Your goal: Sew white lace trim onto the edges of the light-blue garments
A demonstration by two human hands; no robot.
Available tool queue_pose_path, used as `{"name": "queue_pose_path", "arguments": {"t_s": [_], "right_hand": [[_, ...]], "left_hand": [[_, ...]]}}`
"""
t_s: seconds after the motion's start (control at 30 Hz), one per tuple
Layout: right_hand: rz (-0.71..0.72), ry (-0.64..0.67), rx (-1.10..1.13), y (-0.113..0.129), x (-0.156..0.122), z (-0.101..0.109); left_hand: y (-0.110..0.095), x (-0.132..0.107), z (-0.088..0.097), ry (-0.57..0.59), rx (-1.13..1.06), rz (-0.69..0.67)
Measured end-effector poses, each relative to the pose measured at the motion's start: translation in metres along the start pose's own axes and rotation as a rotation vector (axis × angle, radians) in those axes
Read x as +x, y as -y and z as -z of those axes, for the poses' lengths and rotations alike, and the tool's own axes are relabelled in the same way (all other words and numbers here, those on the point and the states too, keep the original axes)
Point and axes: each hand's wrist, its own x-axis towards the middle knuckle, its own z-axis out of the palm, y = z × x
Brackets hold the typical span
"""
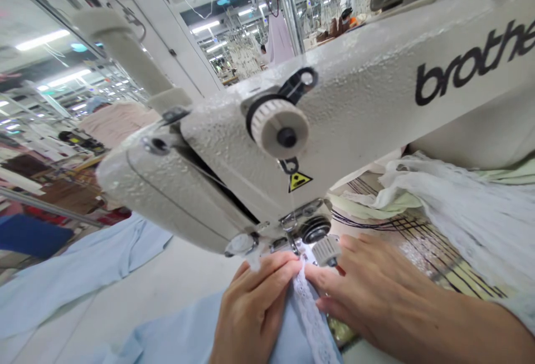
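Observation:
A strip of white lace trim runs over light blue fabric up to the needle area of a white sewing machine. My left hand is left of the strip, its fingers pressed together with the tips on the lace just in front of the presser foot. My right hand lies low on the other side. Its index finger reaches the lace's right edge, the thumb rests apart below, and the farther fingers are partly hidden behind a ribbed white knob.
Folded light blue fabric lies on the table at left. White gathered fabric is heaped at right, near dark cords. A thread tension dial juts from the machine head. Behind at left, a person sits among other workstations.

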Motion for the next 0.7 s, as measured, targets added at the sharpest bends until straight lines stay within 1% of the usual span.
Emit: {"name": "queue_pose_path", "arguments": {"t_s": [0.2,0.33,0.5,0.6,0.7], "right_hand": [[-0.010,-0.010,-0.001,-0.001,-0.003,-0.005],[-0.014,0.013,-0.001,-0.001,-0.008,-0.007],[-0.028,0.057,0.020,-0.002,-0.010,-0.009],[-0.035,0.115,0.061,-0.004,-0.009,-0.013],[-0.001,0.170,0.174,-0.007,-0.009,-0.015]], "left_hand": [[0.004,-0.002,-0.003,0.007,0.030,-0.011],[0.006,-0.003,-0.004,0.007,0.049,-0.017],[0.002,-0.002,-0.004,-0.008,0.034,-0.006],[-0.001,-0.003,-0.003,0.037,0.002,0.026],[-0.002,-0.005,-0.001,0.086,-0.036,0.027]]}}
